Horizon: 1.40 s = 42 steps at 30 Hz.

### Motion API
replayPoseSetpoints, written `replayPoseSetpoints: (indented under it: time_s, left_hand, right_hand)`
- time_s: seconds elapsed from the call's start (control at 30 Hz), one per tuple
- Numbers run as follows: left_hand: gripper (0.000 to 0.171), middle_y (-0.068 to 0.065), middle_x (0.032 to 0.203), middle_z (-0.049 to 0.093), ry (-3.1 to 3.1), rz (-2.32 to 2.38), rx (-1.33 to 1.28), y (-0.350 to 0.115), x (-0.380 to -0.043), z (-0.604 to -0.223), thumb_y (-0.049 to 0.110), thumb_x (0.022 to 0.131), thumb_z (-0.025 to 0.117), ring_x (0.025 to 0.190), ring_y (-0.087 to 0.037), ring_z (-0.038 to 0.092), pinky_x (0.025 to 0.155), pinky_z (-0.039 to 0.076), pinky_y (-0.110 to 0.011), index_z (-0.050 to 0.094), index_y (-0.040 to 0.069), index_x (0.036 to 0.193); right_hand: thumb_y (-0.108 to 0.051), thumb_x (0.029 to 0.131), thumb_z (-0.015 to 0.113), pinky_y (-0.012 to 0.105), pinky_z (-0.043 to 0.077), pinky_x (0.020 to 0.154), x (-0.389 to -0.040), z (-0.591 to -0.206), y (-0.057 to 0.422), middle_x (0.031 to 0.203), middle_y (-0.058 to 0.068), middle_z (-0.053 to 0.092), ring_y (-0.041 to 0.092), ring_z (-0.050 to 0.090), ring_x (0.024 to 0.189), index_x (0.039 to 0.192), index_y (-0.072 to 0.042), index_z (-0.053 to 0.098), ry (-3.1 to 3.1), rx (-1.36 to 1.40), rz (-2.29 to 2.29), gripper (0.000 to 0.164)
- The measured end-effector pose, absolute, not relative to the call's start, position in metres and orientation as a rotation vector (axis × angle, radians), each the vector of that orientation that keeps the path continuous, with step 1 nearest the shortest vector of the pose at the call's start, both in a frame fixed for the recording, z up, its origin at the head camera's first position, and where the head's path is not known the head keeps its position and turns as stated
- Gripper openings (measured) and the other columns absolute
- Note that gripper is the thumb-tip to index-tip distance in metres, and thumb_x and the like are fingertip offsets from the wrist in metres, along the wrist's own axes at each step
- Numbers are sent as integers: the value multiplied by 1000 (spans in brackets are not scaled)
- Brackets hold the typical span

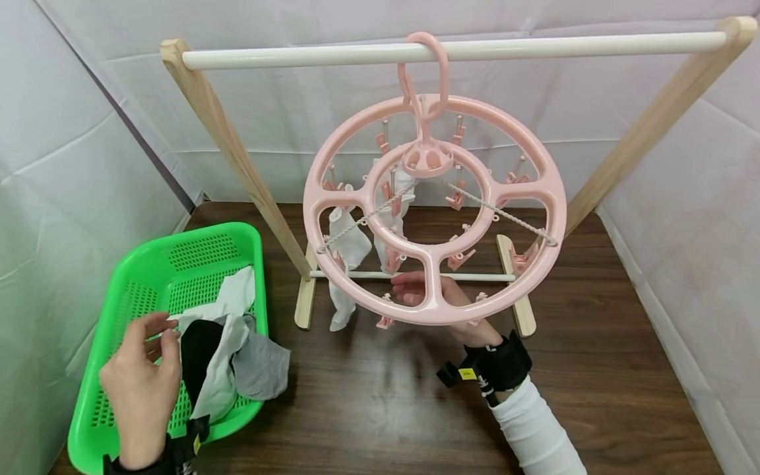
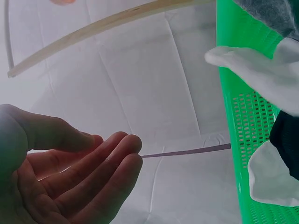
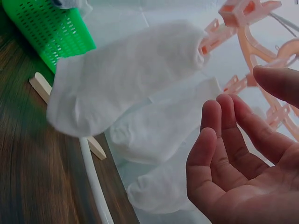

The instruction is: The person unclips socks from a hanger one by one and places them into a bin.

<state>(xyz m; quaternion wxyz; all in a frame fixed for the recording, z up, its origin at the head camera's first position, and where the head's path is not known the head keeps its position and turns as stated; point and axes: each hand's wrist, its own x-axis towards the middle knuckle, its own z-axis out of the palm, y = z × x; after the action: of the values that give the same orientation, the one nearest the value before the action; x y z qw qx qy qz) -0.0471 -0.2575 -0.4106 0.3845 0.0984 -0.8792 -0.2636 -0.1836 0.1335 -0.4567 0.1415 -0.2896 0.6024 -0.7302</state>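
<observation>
My left hand (image 1: 142, 382) hovers over the left part of a green basket (image 1: 80, 396), fingers loosely bent and holding nothing. Inside lie white socks (image 1: 237, 290), a black sock (image 1: 198, 353) and a grey sock (image 1: 261, 369) that droops over the right rim. Under the front of a round pink clip hanger (image 1: 436, 315) is my right hand (image 1: 415, 288), partly covered by the ring in the head view. Its fingers are relaxed and grip nothing in the right wrist view. Close by, white socks (image 3: 126, 79) hang from pink clips (image 3: 217, 37).
The hanger hooks over a white rod (image 1: 570, 47) between wooden side posts (image 1: 237, 155). A lower white bar (image 1: 475, 277) joins the stand's wooden feet (image 1: 305, 300) on the dark wooden table (image 1: 380, 402). Pale sheeting (image 1: 267, 119) encloses the back and sides.
</observation>
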Motion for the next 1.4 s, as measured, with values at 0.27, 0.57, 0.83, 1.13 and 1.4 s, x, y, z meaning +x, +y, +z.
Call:
replayPoseSetpoints:
  time_s: [0.27,0.57,0.83,1.13,1.4]
  left_hand:
    - [17,-22,88,69,-2256,-677,157,-231,-42,-392,-11,88,57,68,-26,66,68,42,-8,64,-9,103]
    - [16,-16,85,70,-2322,-701,105,-218,-40,-392,-10,86,62,66,-28,66,67,38,-2,67,-5,101]
    - [18,-14,85,70,-2335,-754,26,-205,-36,-396,-12,84,64,67,-30,69,68,40,-2,67,-4,99]
    - [24,-12,91,70,-2387,-861,16,-195,-30,-400,-13,83,66,74,-29,69,72,41,-2,65,-1,104]
    - [42,-15,106,69,-2374,-951,-180,-186,-28,-411,-16,80,67,76,-26,70,73,47,-8,63,-1,119]
  right_hand:
    - [7,91,60,37,46,96,-181,-436,131,116,5,65,20,60,107,123,17,54,1794,-698,-2105,33]
    - [-12,93,66,33,41,98,-193,-429,147,116,-6,62,11,54,113,119,-16,62,1882,-730,-2105,26]
    - [-10,92,67,23,43,87,-208,-419,152,111,-11,64,6,56,103,109,-20,62,1977,-896,-2090,20]
    - [-34,87,72,27,40,99,-232,-414,155,137,-1,52,16,49,124,136,17,40,2035,-1204,-1987,78]
    - [-35,96,61,37,35,105,-242,-409,152,147,18,39,26,39,134,141,13,33,1980,-1276,-2028,72]
